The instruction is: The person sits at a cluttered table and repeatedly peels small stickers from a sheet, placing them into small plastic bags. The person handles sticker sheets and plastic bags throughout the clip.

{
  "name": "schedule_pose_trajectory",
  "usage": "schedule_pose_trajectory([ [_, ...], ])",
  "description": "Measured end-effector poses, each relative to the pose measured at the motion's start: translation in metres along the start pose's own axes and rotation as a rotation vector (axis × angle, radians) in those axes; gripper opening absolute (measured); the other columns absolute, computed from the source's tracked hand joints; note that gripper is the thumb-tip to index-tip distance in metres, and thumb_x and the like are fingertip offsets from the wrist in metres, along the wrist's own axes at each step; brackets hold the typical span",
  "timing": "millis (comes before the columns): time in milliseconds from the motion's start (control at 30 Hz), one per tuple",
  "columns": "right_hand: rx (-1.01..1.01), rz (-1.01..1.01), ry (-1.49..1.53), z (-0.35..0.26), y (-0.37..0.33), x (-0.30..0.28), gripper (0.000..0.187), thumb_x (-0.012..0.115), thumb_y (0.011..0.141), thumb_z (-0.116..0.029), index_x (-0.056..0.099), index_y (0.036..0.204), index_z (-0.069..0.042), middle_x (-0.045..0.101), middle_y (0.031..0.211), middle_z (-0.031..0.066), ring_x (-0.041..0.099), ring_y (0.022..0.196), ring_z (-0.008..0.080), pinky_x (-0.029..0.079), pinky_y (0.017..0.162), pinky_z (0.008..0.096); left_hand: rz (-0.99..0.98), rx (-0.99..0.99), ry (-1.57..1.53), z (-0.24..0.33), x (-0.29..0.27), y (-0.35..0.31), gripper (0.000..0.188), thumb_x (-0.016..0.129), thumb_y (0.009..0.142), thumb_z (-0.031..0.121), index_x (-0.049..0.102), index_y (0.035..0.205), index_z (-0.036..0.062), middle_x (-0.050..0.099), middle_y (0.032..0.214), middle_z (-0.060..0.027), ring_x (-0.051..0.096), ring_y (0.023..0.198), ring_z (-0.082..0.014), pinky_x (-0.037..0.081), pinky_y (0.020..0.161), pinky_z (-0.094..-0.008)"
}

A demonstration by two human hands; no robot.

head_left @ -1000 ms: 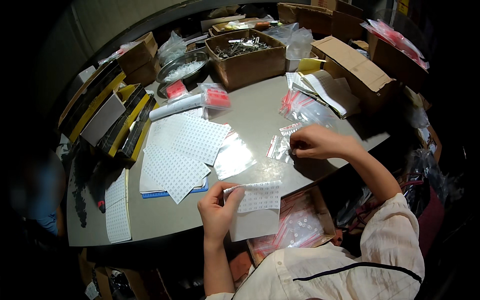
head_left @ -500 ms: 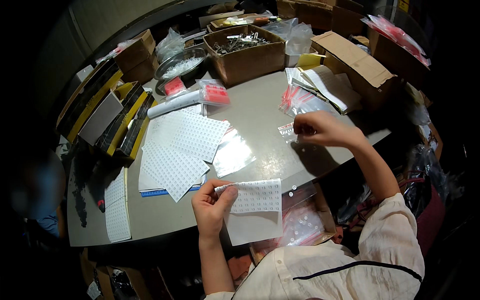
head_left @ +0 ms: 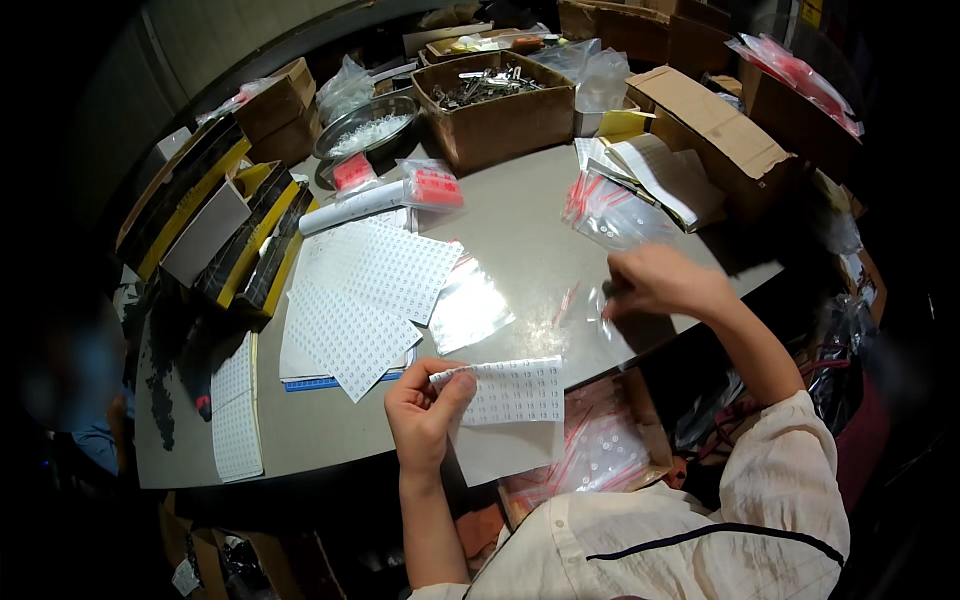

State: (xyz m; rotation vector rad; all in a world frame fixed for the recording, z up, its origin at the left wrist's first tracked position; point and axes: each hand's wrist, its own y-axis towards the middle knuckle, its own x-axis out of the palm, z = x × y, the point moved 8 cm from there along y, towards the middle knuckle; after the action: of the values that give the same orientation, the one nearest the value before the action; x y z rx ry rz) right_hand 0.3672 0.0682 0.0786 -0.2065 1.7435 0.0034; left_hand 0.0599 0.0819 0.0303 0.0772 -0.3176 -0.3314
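Observation:
A sheet of small printed stickers [head_left: 515, 390], folded back along its upper part, is pinched between the thumb and fingers of my left hand [head_left: 425, 415] at the table's front edge. My right hand [head_left: 660, 283] is over the table to the right, its fingers closed and slightly blurred. At its fingertips is a small clear zip bag [head_left: 588, 312] with a red strip, smeared by motion. Below the table edge, an open carton holds several clear bags [head_left: 610, 440] with red strips and small round white stickers on them.
More sticker sheets [head_left: 350, 325] and a clear bag [head_left: 470, 305] lie at left centre. A pile of zip bags [head_left: 615, 212] is beyond my right hand. A carton of metal parts [head_left: 500, 125] and a bowl of white pieces [head_left: 368, 130] stand at the back; black-yellow boxes [head_left: 215, 230] stand left.
My right hand has moved slightly right and nearer to me, and the small zip bag at its fingers has shifted nearer too. My left hand keeps its hold on the sticker sheet.

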Motion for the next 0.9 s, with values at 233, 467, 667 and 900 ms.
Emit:
schedule_pose_trajectory([
  [233,-0.079,0.471,0.017,-0.009,-0.048,-0.022,0.04,0.071,0.092,-0.034,0.062,0.11,0.0,0.065,0.092,0.019,0.063,0.087,0.0381,0.049,0.075,0.0429,0.019,-0.022,-0.016,0.002,0.002,-0.003,0.011,0.071,0.089,0.001,0.065,0.097,-0.0039,0.068,0.081,-0.0047,0.06,0.069,-0.0059,0.047,0.066,-0.0188],
  [467,-0.06,0.273,-0.08,-0.019,-0.073,0.018,0.046,0.063,0.097,-0.027,0.051,0.126,0.007,0.057,0.129,0.0288,0.055,0.121,0.0464,0.046,0.104,0.0466,-0.013,-0.048,0.061,0.0,0.008,-0.002,0.009,0.071,0.089,0.0,0.066,0.096,-0.0032,0.068,0.081,-0.004,0.061,0.071,-0.0063,0.048,0.067,-0.0196],
  [667,-0.25,0.145,0.355,-0.062,-0.072,0.015,0.025,0.063,0.096,-0.011,0.062,0.119,0.0,0.063,0.126,0.0162,0.063,0.113,0.0344,0.052,0.092,0.0402,-0.031,-0.005,0.09,-0.003,0.009,-0.003,0.011,0.073,0.09,0.002,0.07,0.098,-0.0042,0.07,0.084,-0.003,0.062,0.073,-0.0055,0.048,0.066,-0.0191],
  [900,-0.435,0.241,0.398,-0.118,-0.046,-0.006,0.022,0.068,0.091,-0.009,0.061,0.111,-0.002,0.063,0.105,0.0146,0.061,0.1,0.0344,0.05,0.085,0.0417,-0.045,0.0,0.19,-0.002,0.011,-0.005,0.011,0.073,0.089,0.001,0.07,0.098,-0.0042,0.07,0.085,-0.0024,0.062,0.076,-0.0054,0.049,0.068,-0.0198],
])
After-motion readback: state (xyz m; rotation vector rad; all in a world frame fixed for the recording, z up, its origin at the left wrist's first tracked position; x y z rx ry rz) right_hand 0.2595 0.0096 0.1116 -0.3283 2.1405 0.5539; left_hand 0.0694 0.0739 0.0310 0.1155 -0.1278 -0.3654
